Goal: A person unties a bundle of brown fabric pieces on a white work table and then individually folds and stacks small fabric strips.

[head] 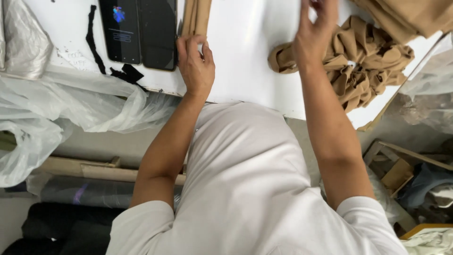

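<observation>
The left hand (196,66) is laid flat on the white bench (245,52), fingertips touching a folded tan strip (197,16) near the far edge. The right hand (314,33) is raised, fingers curled, beside a bunched tan fabric pile (368,61). Two dark phones (139,30) and a black strip (94,40) are noted to the left; clear plastic bags (71,104) overhang the near edge.
</observation>
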